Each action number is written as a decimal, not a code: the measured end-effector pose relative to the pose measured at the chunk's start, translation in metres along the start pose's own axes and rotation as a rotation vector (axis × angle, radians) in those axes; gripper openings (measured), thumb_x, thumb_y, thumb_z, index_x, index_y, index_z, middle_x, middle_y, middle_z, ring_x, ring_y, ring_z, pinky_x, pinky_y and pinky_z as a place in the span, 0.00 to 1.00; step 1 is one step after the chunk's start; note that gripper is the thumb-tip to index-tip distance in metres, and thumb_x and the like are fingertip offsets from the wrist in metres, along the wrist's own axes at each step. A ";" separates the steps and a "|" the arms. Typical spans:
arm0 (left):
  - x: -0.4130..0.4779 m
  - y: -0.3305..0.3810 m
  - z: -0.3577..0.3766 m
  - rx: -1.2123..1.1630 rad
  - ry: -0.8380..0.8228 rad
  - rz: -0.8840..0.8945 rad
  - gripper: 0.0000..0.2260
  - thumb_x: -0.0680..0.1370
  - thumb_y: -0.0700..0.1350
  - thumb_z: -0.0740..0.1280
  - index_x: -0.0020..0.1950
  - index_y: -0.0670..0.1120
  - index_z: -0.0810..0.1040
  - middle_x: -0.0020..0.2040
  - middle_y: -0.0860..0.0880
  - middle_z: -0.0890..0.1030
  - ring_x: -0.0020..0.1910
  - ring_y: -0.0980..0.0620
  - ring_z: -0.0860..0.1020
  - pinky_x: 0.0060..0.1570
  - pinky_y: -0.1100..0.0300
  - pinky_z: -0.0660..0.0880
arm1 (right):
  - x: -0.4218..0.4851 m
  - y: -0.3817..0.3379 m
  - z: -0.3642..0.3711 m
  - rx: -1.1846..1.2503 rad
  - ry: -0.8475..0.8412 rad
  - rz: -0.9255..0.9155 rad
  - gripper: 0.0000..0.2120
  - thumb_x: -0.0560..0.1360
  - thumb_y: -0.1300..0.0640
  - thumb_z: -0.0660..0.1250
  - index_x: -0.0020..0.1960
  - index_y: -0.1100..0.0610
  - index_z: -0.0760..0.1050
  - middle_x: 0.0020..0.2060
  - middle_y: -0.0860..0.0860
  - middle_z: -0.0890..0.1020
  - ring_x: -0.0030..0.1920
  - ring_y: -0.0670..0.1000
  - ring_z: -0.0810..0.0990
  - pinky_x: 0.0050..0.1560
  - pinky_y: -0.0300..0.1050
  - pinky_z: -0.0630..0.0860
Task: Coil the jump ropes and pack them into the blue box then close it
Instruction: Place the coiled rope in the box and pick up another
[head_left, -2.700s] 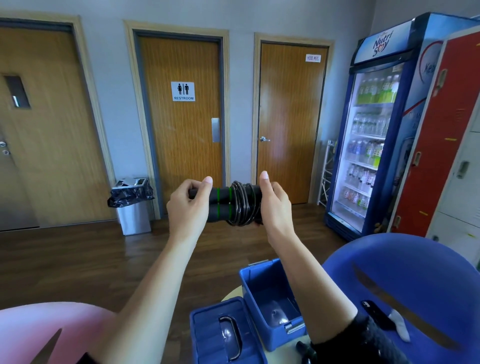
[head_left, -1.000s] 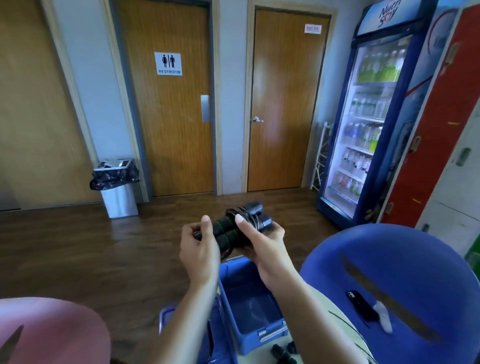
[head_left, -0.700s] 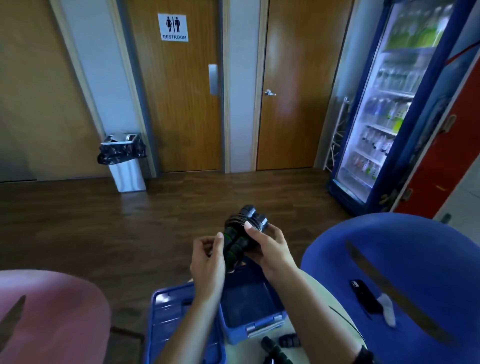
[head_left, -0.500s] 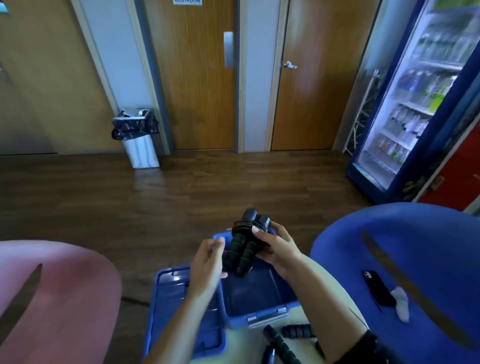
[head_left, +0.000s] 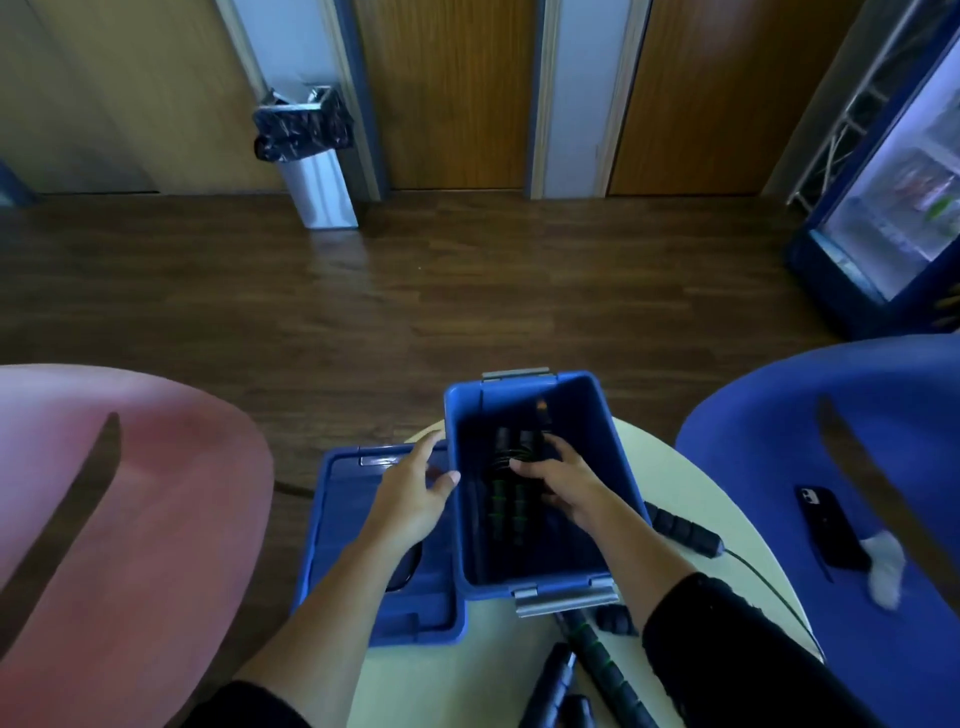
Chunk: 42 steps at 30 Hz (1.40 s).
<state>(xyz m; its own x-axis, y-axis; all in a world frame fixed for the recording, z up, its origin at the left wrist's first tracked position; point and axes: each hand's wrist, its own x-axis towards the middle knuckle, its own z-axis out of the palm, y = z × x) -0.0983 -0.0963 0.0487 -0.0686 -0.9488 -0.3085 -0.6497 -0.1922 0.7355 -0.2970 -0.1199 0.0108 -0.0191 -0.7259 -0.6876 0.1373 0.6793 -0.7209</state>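
Coiled jump rope (head_left: 506, 499) now lowered into blue box (head_left: 524, 387); right hand (head_left: 566, 483) clamped on it; left hand (head_left: 410, 493) loose at rim. Other jump ropes (head_left: 602, 665) await, lower frame.

— Where's the blue plastic box (head_left: 519, 402)?
— Centre of the frame, upright and open, with grey latches at its near and far ends. Its flat blue lid (head_left: 337, 525) lies against its left side.
— And the ropes?
— A coiled black jump rope (head_left: 506, 501) with green-banded handles side by side is inside the box. Loose black handles (head_left: 602, 665) lie below it, and another handle (head_left: 683, 530) just to its right trails a thin cord.
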 end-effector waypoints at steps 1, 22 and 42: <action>0.002 -0.002 0.001 -0.001 -0.002 0.004 0.24 0.80 0.47 0.64 0.75 0.56 0.63 0.45 0.53 0.77 0.45 0.53 0.76 0.44 0.61 0.68 | 0.006 0.001 0.003 0.004 0.003 0.001 0.32 0.71 0.64 0.74 0.70 0.50 0.66 0.52 0.54 0.79 0.43 0.49 0.79 0.36 0.41 0.75; 0.003 -0.006 0.013 -0.045 0.043 0.008 0.22 0.82 0.44 0.61 0.75 0.56 0.62 0.40 0.49 0.77 0.36 0.51 0.75 0.37 0.59 0.72 | 0.034 0.016 0.018 -0.569 0.150 -0.281 0.26 0.75 0.49 0.70 0.69 0.56 0.69 0.65 0.57 0.75 0.65 0.56 0.73 0.58 0.43 0.71; -0.016 -0.003 0.004 0.041 0.014 0.031 0.25 0.81 0.48 0.63 0.76 0.52 0.60 0.33 0.51 0.73 0.35 0.54 0.74 0.38 0.62 0.69 | -0.006 0.016 0.010 -0.727 0.171 -0.317 0.38 0.71 0.44 0.73 0.74 0.58 0.62 0.65 0.57 0.75 0.64 0.56 0.74 0.58 0.43 0.70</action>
<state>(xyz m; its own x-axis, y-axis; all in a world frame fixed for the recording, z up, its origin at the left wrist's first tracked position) -0.0982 -0.0798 0.0494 -0.0791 -0.9576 -0.2771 -0.6776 -0.1522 0.7195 -0.2852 -0.1060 0.0044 -0.1080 -0.9088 -0.4030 -0.5771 0.3874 -0.7190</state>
